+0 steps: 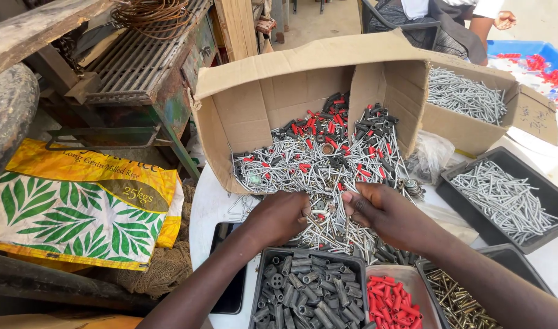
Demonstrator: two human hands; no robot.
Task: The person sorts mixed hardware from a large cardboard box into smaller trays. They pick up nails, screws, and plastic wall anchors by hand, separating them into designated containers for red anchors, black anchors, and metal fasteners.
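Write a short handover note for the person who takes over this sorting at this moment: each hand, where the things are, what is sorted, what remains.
Left hand and right hand: both in the mixed pile spilling from the tipped cardboard box, fingers closed on small pieces.
Sorted so far: grey plugs tray, red plugs tray, brass screws tray, silver nails tray.
Left: most of the pile, nails and plugs mixed.

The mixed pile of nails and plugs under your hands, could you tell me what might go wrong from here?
1. Both hands, left hand and right hand, dig bare into the nail pile, so a point could prick a finger.
2. The pile spills past the cardboard box, so nails may drop into the grey plug tray or the red plug tray.
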